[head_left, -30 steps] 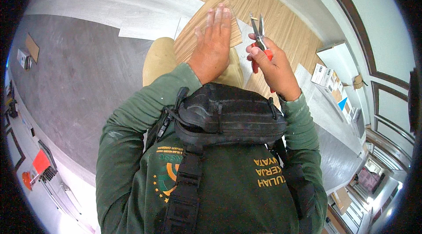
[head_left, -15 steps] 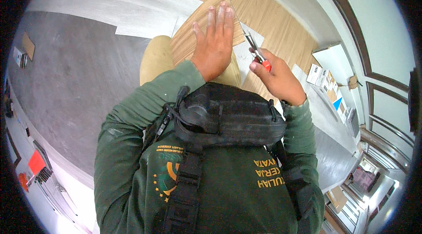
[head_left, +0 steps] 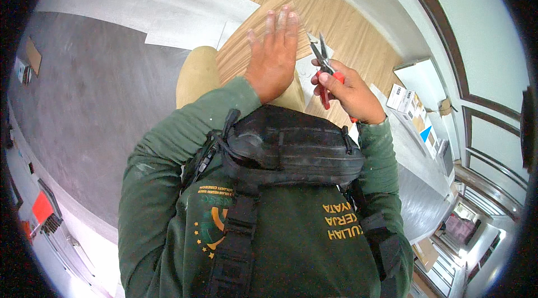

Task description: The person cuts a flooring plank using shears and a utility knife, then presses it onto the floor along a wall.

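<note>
My left hand (head_left: 273, 68) lies flat on a wood-look plank (head_left: 235, 54), palm down with the fingers stretched toward its far end. The plank slants across my knees, above the similar wood-look floor. Just right of its edge, my right hand (head_left: 356, 93) grips a pair of red-handled snips (head_left: 323, 58). The dark blades of the snips stand apart in a V and point away from me. One blade tip is close to the plank's right edge; whether it touches I cannot tell.
Pale sheets (head_left: 185, 29) cover the floor at the far left, beside a dark grey floor area (head_left: 101, 85). On the right, printed cardboard boxes (head_left: 412, 110) stand near the wall and a brown-framed door (head_left: 448, 35). A black bag (head_left: 291, 144) hangs across my front.
The snips' blades and handles have spread apart; they were nearly together before. My right hand has turned slightly and shifted a little nearer to me. My left hand stays in place.
</note>
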The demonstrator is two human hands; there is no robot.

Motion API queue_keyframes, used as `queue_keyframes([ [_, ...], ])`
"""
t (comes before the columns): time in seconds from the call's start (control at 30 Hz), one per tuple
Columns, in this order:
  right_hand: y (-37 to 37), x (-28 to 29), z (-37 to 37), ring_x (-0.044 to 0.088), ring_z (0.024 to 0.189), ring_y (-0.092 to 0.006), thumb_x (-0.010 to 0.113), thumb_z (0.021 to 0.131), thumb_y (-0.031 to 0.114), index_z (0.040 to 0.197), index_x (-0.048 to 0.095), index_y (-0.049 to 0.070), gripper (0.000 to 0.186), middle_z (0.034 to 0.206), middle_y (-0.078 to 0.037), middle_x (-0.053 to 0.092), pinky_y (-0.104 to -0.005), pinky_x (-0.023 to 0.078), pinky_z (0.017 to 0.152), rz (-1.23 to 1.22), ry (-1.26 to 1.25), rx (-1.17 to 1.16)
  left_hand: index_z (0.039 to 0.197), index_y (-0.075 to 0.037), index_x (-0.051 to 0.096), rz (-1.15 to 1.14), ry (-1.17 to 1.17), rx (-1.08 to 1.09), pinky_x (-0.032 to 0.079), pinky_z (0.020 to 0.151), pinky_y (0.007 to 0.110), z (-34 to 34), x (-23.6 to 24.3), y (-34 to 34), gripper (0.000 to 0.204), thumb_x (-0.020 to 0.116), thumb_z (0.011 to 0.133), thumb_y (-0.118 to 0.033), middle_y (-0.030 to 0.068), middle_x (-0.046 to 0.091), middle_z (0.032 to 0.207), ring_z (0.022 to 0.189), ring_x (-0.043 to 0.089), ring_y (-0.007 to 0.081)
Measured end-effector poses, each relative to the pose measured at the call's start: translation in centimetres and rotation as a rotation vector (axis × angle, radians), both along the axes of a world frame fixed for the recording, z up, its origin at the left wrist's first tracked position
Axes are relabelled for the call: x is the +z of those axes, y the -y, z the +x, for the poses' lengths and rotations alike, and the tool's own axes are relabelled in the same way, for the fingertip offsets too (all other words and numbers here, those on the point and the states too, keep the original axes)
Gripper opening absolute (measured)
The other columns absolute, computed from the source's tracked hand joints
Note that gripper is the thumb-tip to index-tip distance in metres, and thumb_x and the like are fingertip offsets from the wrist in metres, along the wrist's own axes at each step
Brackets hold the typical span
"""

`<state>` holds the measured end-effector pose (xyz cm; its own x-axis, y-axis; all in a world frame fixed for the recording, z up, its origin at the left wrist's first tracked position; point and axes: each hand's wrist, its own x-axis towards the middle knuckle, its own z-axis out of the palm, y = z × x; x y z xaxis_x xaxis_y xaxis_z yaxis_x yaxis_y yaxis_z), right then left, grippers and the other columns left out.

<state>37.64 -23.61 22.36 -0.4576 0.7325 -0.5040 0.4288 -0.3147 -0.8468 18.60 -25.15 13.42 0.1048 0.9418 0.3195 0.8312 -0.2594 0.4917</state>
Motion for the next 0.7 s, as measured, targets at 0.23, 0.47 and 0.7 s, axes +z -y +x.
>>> queue_keyframes([
  [0.23,0.6,1.2,-0.2,0.06,0.072,-0.0116,0.056,0.099,0.029,0.131,0.052,0.001,0.043,0.088,-0.006,0.062,-0.0255,0.049,0.062,0.029,0.165,0.239,0.15,0.007,0.018,-0.006,-0.01,0.028,0.027,0.098,0.077,0.1,0.1,-0.4,0.068,0.046,0.09,-0.008,0.0262,0.019,0.157,0.143,0.023,0.0484],
  [0.47,0.6,2.5,0.6,0.064,0.083,-0.0405,0.058,0.094,0.033,0.115,0.057,-0.004,0.043,0.087,-0.027,0.064,-0.0448,0.048,0.077,0.391,0.466,0.216,0.149,0.008,0.02,0.021,-0.076,0.025,0.031,0.096,0.077,0.0,-0.2,-0.6,0.067,0.047,0.09,-0.008,0.0265,0.02,0.157,0.142,0.024,0.0493],
  [0.7,0.2,1.7,-1.1,0.063,0.079,-0.0469,0.058,0.094,0.031,0.109,0.059,-0.006,0.04,0.079,-0.03,0.063,-0.0495,0.048,0.071,0.476,0.518,0.251,0.148,0.008,0.021,0.007,-0.078,0.031,0.031,0.094,0.078,0.6,-0.6,-0.5,0.067,0.048,0.09,-0.01,0.0272,0.02,0.156,0.142,0.024,0.0503],
])
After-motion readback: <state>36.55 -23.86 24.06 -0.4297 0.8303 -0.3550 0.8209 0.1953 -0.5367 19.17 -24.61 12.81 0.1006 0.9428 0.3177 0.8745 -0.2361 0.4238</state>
